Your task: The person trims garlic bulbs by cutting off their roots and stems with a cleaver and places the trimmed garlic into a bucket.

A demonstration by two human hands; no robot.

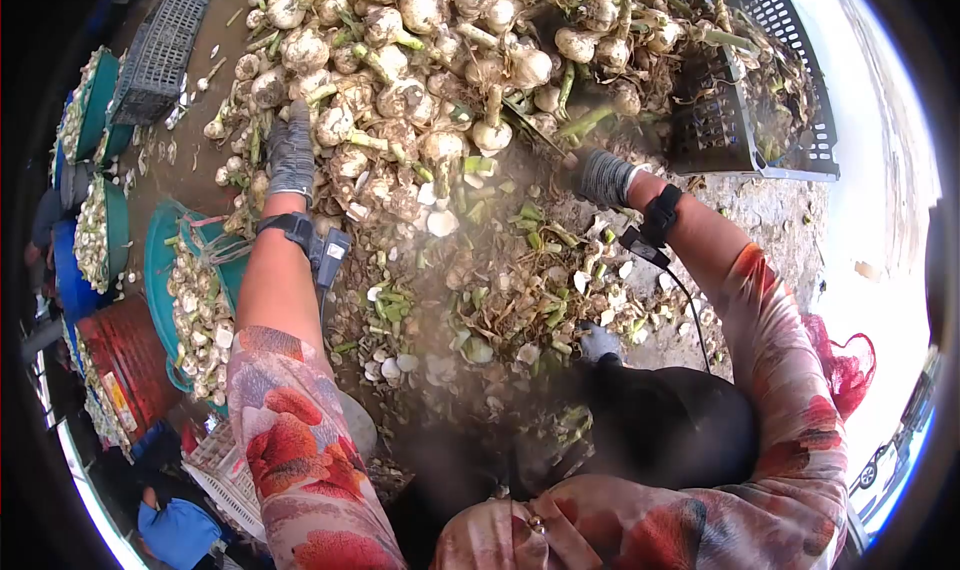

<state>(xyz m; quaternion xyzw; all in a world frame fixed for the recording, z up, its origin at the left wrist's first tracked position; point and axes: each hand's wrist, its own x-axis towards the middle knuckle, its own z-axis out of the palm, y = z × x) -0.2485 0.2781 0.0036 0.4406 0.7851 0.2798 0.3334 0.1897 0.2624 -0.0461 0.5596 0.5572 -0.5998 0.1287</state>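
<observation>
- Firstly, treat the garlic heap [405, 100] as the main stock: it lies on the floor [770, 215] across the far centre, bulbs and stalks tangled. Work from its near edge; pulling from the middle could bring bulbs rolling down.
- Black crate [740, 140], far right: holds dry leaves and stalks. Keep the right elbow and the cable at that wrist clear of its corner.
- Teal basin [158, 270], left: contains pale garlic. It stands close beside the left forearm; avoid knocking its rim.
- Left grip [290, 155], gloved: lies against bulbs at the left side of the heap, back upward, fingers reaching far. Whether it has hold of a bulb cannot be told. Take one bulb by its body, leaving the stalk free.
- Right grip [603, 178], gloved: closed around the handle of a slim dark tool [535, 130], apparently a blade, which points far and left. Keep the wrist straight and the tip directed away from the left grip.
- Stemmed bulb [491, 136]: sits just left of the tool. Check clearance before moving the edge.
- Stalk pieces [395, 305]: scattered on the near floor. Keep footing clear of them.
</observation>
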